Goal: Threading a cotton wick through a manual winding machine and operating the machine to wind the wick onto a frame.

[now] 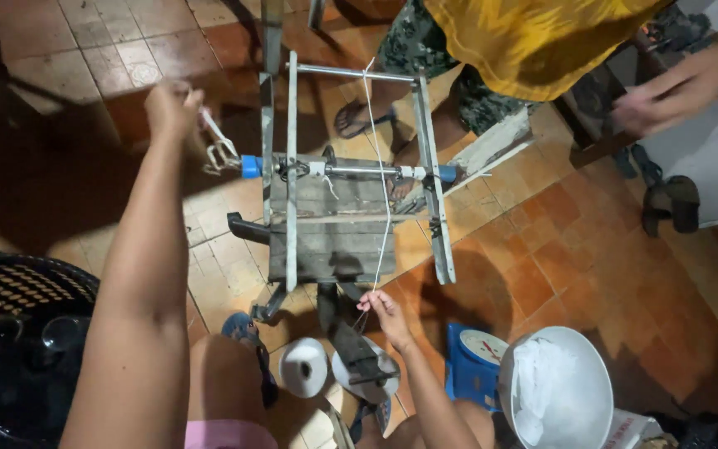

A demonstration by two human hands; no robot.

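- Left hand [172, 106], arm nearest the lens, clenched around the metal crank handle [219, 148].
- Right hand [384, 309] pinches thin white string [386, 212], stretched taut over the floor-standing winding frame [351, 175].

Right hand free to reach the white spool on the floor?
Probably not right now: the right hand is pinching the white string. The spool lies close below, with nothing between.

Your left hand [172, 106]: raised, gripping the crank handle [219, 145] of the metal winding frame [351, 175].
Your right hand [381, 309]: pinching the white string [386, 208] that runs up across the frame.
Floor [592, 258]: white thread spool [304, 367], blue scale [475, 353], white bowl [579, 391].
Beyond the frame: another person's hand [666, 96].
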